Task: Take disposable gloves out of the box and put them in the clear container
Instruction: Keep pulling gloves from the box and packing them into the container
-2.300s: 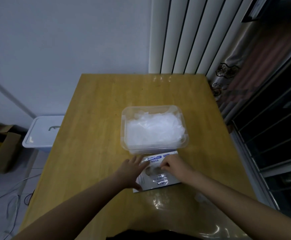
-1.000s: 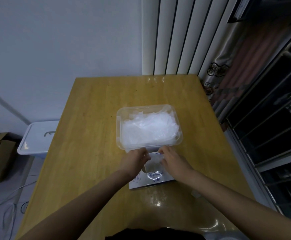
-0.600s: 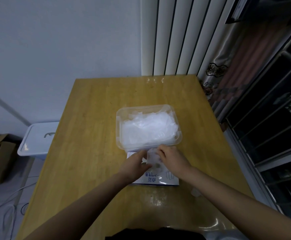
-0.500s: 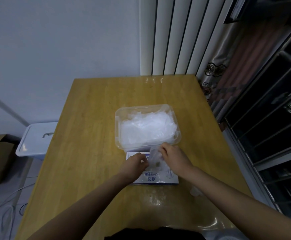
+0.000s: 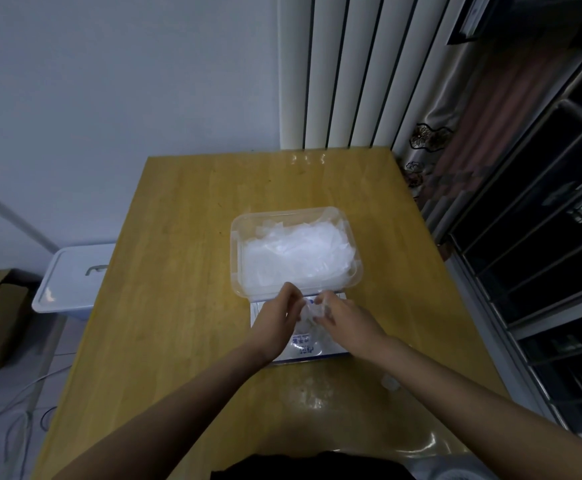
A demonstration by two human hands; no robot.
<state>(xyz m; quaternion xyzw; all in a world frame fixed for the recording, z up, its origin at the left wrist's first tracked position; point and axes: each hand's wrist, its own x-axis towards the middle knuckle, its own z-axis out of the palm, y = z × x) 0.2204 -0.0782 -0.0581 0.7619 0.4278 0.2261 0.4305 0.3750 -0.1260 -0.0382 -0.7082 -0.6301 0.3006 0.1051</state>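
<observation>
The left hand (image 5: 275, 320) and the right hand (image 5: 343, 317) together pinch one crumpled glove (image 5: 308, 311) above the box (image 5: 305, 351), just beside the near rim of the clear container (image 5: 235, 237). Wide tabletop (image 5: 178, 271) wood shows on the left. The hands hide the box opening.

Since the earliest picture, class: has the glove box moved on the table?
Yes. The glove box has turned. It lay skewed to the near rim of the clear container; now it lies square to that rim.

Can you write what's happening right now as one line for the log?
left hand: pinches glove | right hand: pinches glove | glove: over box | clear container: pile of gloves inside
</observation>
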